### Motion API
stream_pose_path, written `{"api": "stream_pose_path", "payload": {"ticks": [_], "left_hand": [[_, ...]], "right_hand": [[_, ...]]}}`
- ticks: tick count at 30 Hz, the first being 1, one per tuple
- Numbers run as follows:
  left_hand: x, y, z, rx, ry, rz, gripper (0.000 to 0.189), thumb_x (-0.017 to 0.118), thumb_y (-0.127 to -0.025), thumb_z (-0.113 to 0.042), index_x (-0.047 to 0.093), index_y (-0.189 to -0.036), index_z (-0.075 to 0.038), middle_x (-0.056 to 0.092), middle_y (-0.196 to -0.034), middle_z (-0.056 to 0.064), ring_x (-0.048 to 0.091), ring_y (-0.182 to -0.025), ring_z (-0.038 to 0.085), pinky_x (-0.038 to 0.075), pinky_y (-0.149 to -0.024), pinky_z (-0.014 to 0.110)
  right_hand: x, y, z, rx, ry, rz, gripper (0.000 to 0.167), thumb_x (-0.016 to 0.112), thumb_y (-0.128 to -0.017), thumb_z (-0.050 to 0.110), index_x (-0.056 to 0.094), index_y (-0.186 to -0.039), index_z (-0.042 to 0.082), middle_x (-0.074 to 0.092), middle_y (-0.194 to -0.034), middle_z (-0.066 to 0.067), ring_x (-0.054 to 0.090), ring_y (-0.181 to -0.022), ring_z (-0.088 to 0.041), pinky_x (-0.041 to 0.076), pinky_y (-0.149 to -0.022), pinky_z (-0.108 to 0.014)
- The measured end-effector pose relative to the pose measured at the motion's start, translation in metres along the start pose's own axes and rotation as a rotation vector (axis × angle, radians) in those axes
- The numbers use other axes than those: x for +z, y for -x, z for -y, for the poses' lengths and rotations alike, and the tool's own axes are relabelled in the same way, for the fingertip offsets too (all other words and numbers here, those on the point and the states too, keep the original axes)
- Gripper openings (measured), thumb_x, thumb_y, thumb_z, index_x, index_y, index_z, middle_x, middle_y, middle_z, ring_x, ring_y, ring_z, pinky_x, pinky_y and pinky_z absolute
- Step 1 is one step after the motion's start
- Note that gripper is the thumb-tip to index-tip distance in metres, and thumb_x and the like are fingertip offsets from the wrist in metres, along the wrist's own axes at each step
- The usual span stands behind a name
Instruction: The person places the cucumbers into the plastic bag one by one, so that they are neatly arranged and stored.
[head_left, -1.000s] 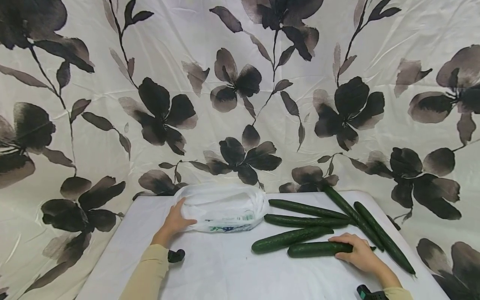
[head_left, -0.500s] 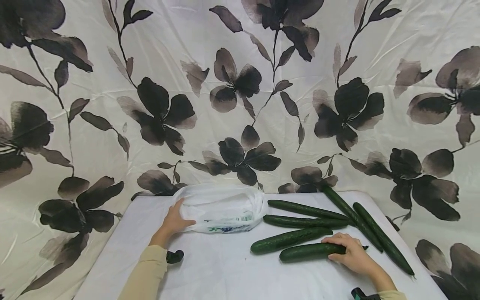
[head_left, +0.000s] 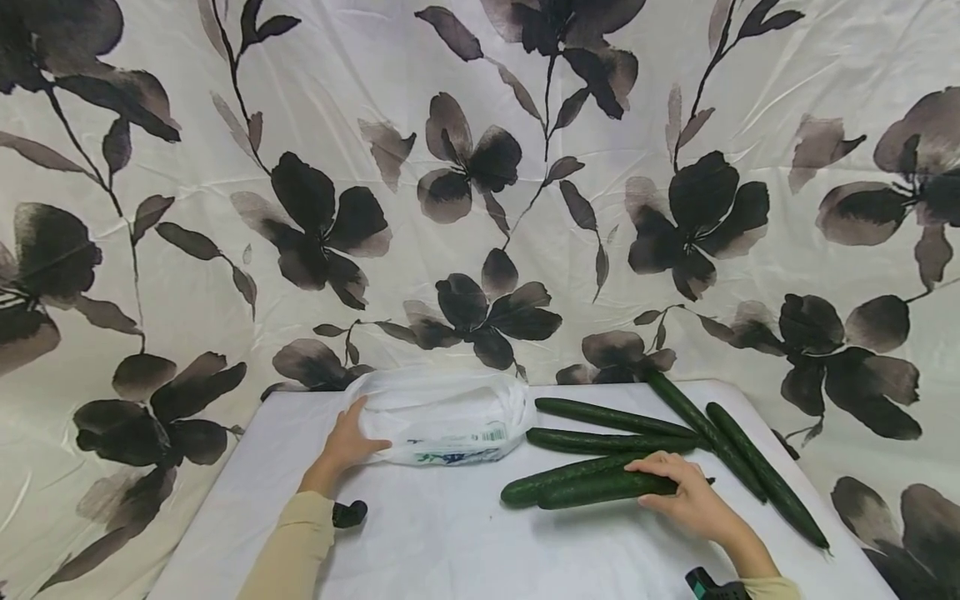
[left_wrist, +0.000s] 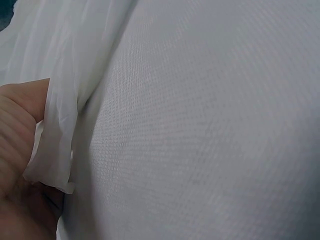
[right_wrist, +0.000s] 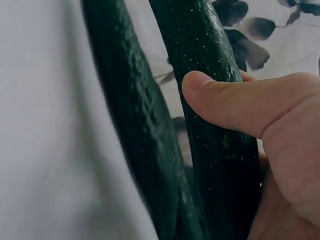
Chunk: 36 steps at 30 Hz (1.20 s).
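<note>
My right hand (head_left: 686,492) grips a long dark green cucumber (head_left: 592,489) near its right end, thumb on the near side. In the right wrist view the thumb (right_wrist: 225,100) lies across this cucumber (right_wrist: 195,45), beside another cucumber (right_wrist: 135,115). From the head, the held one overlaps that cucumber (head_left: 517,492) behind it, with a shadow below. My left hand (head_left: 351,443) holds the left end of a white translucent plastic bag (head_left: 442,412), thumb towards its front. In the left wrist view, the bag's film (left_wrist: 62,135) hangs across the palm and covers the thumb's tip.
Two cucumbers, an upper one (head_left: 607,413) and a lower one (head_left: 600,440), point towards the bag. Two more, an inner one (head_left: 690,417) and an outer one (head_left: 772,479), slant along the right side of the white-covered table (head_left: 450,550). A flower-patterned cloth (head_left: 585,275) hangs behind.
My right hand has carried its cucumber leftward and slightly up, from lying apart to overlapping the one behind it. The left hand and the bag stay in place.
</note>
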<state>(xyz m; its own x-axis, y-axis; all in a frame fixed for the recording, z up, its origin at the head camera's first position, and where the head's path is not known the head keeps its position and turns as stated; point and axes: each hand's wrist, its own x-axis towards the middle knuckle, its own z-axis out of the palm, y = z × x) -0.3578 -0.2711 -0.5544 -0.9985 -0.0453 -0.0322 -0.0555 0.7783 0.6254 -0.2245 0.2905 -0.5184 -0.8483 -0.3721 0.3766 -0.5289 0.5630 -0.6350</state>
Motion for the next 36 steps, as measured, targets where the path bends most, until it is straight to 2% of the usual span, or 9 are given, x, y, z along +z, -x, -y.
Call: {"api": "stream_pose_path", "payload": {"ticks": [5,9,14,18,21,24,27,31,36], "left_hand": [[-0.002,0.0,0.0,0.005,0.011,-0.009,0.108,0.084,-0.073,-0.029,0.017,-0.153,-0.003,0.025,-0.146,0.035,0.03,-0.129,0.057,0.025,-0.104,0.067],[-0.001,0.001,-0.003,0.003,0.022,-0.006,0.107,0.084,-0.073,-0.028,0.017,-0.153,-0.003,0.024,-0.147,0.034,0.029,-0.13,0.056,0.024,-0.105,0.066],[-0.002,0.004,-0.008,-0.011,0.024,0.012,0.106,0.084,-0.074,-0.027,0.017,-0.153,-0.003,0.023,-0.148,0.034,0.028,-0.131,0.056,0.024,-0.105,0.065],[-0.005,0.005,-0.01,-0.019,0.005,0.036,0.105,0.083,-0.075,-0.027,0.017,-0.153,-0.002,0.02,-0.149,0.034,0.025,-0.133,0.056,0.023,-0.106,0.065],[-0.009,0.003,-0.01,-0.026,0.003,0.054,0.102,0.081,-0.078,-0.029,0.017,-0.152,0.0,0.019,-0.15,0.034,0.023,-0.134,0.055,0.021,-0.107,0.065],[-0.01,-0.002,-0.01,-0.018,0.026,0.068,0.095,0.074,-0.084,-0.028,0.015,-0.152,0.002,0.019,-0.15,0.034,0.022,-0.136,0.052,0.02,-0.109,0.062],[-0.011,-0.005,-0.01,0.015,0.033,0.053,0.085,0.068,-0.088,-0.021,0.018,-0.15,0.007,0.024,-0.147,0.036,0.024,-0.136,0.051,0.021,-0.109,0.061],[-0.011,-0.004,-0.011,0.035,0.011,0.019,0.079,0.068,-0.085,-0.011,0.024,-0.147,0.01,0.031,-0.143,0.037,0.029,-0.133,0.051,0.024,-0.109,0.059],[-0.011,0.0,-0.013,0.029,0.01,-0.001,0.08,0.07,-0.081,-0.006,0.026,-0.146,0.012,0.032,-0.142,0.038,0.03,-0.132,0.052,0.024,-0.108,0.06]], "right_hand": [[0.002,-0.014,0.013,-0.011,-0.04,-0.009,0.049,0.08,-0.075,0.004,0.068,-0.121,0.016,0.062,-0.109,0.01,0.05,-0.105,-0.014,0.027,-0.086,-0.051],[0.006,-0.024,0.022,-0.035,-0.04,-0.032,0.049,0.079,-0.076,0.004,0.067,-0.121,0.019,0.062,-0.11,0.006,0.049,-0.105,-0.016,0.023,-0.081,-0.045],[0.015,-0.033,0.028,-0.074,-0.032,-0.054,0.047,0.079,-0.074,0.001,0.068,-0.119,0.01,0.063,-0.11,-0.001,0.05,-0.102,-0.02,0.022,-0.078,-0.036],[0.02,-0.042,0.034,-0.086,-0.036,-0.053,0.048,0.08,-0.075,0.005,0.068,-0.12,0.016,0.062,-0.11,0.005,0.049,-0.098,-0.014,0.021,-0.078,-0.033],[0.024,-0.05,0.04,-0.098,-0.047,-0.057,0.048,0.08,-0.076,0.005,0.068,-0.12,0.02,0.061,-0.109,0.009,0.048,-0.096,-0.011,0.021,-0.08,-0.035],[0.029,-0.058,0.042,-0.115,-0.055,-0.081,0.047,0.08,-0.075,0.004,0.069,-0.12,0.017,0.061,-0.109,0.009,0.048,-0.096,-0.012,0.022,-0.083,-0.04],[0.036,-0.066,0.041,-0.122,-0.047,-0.109,0.046,0.08,-0.075,0.004,0.07,-0.119,0.013,0.061,-0.11,0.008,0.049,-0.099,-0.014,0.023,-0.083,-0.043],[0.048,-0.075,0.043,-0.125,-0.035,-0.132,0.046,0.081,-0.075,0.005,0.07,-0.118,0.015,0.061,-0.109,0.008,0.049,-0.101,-0.016,0.024,-0.083,-0.045],[0.058,-0.091,0.05,-0.114,-0.05,-0.126,0.044,0.079,-0.078,0.011,0.069,-0.12,0.018,0.06,-0.11,0.007,0.05,-0.103,-0.02,0.024,-0.087,-0.049]]}}
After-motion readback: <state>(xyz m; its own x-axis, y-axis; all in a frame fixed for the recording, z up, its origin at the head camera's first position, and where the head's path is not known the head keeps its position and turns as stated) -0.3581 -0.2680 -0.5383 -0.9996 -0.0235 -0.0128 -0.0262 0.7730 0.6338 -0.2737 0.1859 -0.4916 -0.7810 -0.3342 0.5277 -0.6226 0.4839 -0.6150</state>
